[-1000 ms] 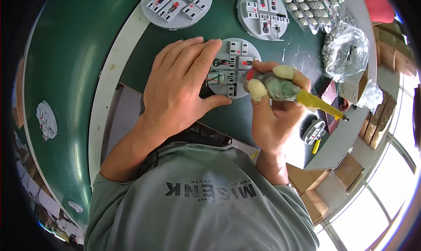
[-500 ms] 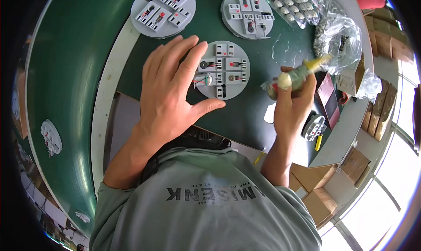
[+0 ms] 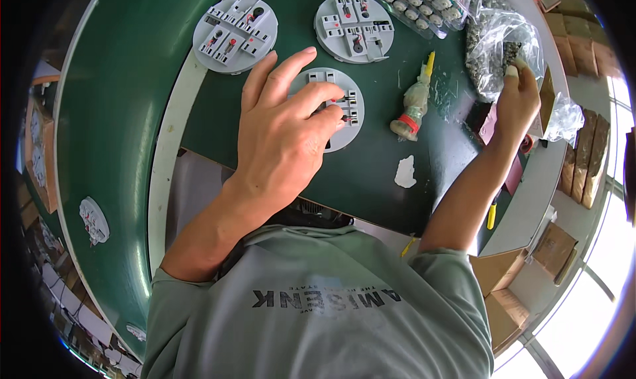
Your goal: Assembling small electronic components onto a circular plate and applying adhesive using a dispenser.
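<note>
The thumb and index finger of my left hand (image 3: 281,134) come down close together on the small black and red-wired parts of a round grey plate (image 3: 341,137). Its other fingers stretch past the plate's left rim, hiding much of it. Over at the right, my right hand (image 3: 518,104) has its fingertips together at a clear plastic bag (image 3: 490,48) of small dark parts; whatever they pinch is too small to make out. Between the hands lies a translucent squeeze bottle (image 3: 416,101) with a yellow nozzle and a red band.
Two more round grey plates (image 3: 236,38) (image 3: 354,31) lie toward the back. Plastic trays of small white round parts (image 3: 424,1) sit at the back right. A white scrap (image 3: 405,172) and a yellow-handled tool (image 3: 491,216) lie nearer. The green surface (image 3: 112,147) curves along the left.
My right hand has let go of the squeeze bottle, now lying on the table, and moved right to the bag. My left thumb and index finger have closed in on the plate's parts.
</note>
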The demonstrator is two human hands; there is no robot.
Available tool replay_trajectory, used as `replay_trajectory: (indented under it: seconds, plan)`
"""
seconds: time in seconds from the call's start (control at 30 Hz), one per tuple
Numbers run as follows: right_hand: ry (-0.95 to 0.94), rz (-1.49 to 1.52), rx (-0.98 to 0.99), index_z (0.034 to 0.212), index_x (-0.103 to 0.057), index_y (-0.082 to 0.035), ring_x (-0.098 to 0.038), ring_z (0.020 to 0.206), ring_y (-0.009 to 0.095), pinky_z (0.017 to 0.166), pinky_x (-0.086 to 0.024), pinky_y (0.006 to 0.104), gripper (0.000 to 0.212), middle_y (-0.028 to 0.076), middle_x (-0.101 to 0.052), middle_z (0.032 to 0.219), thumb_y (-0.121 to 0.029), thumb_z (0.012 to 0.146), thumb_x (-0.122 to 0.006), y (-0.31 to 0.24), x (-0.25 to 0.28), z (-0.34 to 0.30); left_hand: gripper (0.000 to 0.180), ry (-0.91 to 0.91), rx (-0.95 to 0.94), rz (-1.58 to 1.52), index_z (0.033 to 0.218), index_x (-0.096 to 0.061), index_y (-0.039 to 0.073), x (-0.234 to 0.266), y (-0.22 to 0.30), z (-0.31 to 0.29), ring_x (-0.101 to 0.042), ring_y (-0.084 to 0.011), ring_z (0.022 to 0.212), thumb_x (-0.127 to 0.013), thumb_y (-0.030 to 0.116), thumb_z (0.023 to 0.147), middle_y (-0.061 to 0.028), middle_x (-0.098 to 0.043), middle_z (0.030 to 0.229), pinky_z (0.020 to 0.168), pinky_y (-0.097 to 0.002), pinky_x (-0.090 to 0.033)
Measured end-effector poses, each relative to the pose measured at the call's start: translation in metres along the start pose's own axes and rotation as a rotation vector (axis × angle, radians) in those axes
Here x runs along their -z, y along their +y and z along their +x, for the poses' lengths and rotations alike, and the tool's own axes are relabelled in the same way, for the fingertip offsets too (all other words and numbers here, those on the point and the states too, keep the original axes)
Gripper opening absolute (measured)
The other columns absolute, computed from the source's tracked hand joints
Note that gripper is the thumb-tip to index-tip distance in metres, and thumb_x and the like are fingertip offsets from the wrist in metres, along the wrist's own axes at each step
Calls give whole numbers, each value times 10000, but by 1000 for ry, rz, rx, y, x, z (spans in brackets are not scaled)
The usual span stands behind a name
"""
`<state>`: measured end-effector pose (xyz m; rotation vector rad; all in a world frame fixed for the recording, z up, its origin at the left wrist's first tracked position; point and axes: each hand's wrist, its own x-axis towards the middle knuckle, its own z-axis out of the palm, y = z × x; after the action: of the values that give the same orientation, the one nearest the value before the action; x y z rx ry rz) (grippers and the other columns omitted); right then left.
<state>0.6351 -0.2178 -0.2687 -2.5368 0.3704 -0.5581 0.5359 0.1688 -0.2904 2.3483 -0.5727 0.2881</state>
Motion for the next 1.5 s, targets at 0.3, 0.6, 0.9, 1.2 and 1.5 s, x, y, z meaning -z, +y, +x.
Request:
replay_trajectory:
  seconds: [0.3,0.6,0.9,1.2,1.5]
  plan:
    - [-367,-535,80,1268,-768,-39,-765,998,282,928,-558,367,403,168,-804,1067,-240,927,-692,54,-51,64,55,-138,-119,-61,819,-784,80,-1,-18,14,-603,-306,1339,-751,38,832,25,-743,1071,1203,-579,-387]
    - [-52,-297,-106,1241,-785,-78,-763,1061,339,984,-558,431,398,162,-803,1126,-262,899,-696,66,-69,38,482,-116,68,-61,1237,-743,74,23,-24,4,-566,-337,1372,-881,179,787,-84,-667,1390,1202,-567,-389]
    - [114,-88,-147,1221,-793,-62,-773,979,272,937,-573,388,371,134,-814,1060,-275,924,-733,58,-69,36,782,-274,67,-76,1361,-688,54,16,-27,-2,-593,-353,1333,-972,299,674,-154,-610,1482,1121,-488,-472]
    - [-74,-334,-55,1251,-790,-66,-779,1026,280,948,-571,382,400,146,-814,1106,-289,928,-711,63,-66,45,433,46,463,-677,930,-716,3,17,-38,-6,-588,-130,654,-695,415,1062,-31,-640,734,623,-318,-482]
    - [27,-299,-22,1230,-797,-40,-779,993,270,920,-572,369,387,149,-815,1089,-263,935,-683,56,-62,45,656,-152,715,-804,663,-505,17,31,-39,-9,-486,-66,583,-528,453,1153,24,-480,593,537,-290,-382]
